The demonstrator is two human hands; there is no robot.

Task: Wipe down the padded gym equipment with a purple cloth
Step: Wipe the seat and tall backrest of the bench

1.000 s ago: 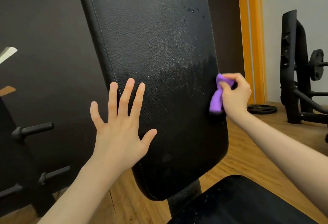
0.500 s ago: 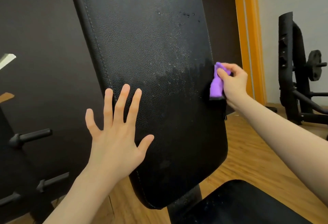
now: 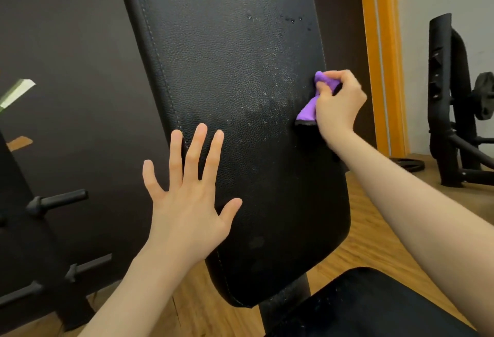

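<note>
A tall black padded backrest point(image 3: 227, 75) of a gym bench stands tilted in front of me, speckled with spray droplets across its upper right. My right hand point(image 3: 339, 104) grips a bunched purple cloth point(image 3: 311, 107) and holds it against the pad's right edge. My left hand point(image 3: 187, 203) is spread flat with straight fingers over the pad's lower left side. The black padded seat point(image 3: 374, 307) shows at the bottom right.
A black rack with pegs point(image 3: 53, 200) stands at the left. A black weight machine point(image 3: 454, 101) and a weight plate point(image 3: 407, 164) on the wooden floor are at the right. An orange door frame point(image 3: 382, 56) rises behind the pad.
My right hand has carried the cloth upward along the pad's right edge. My left hand has stayed spread on the lower left of the pad.
</note>
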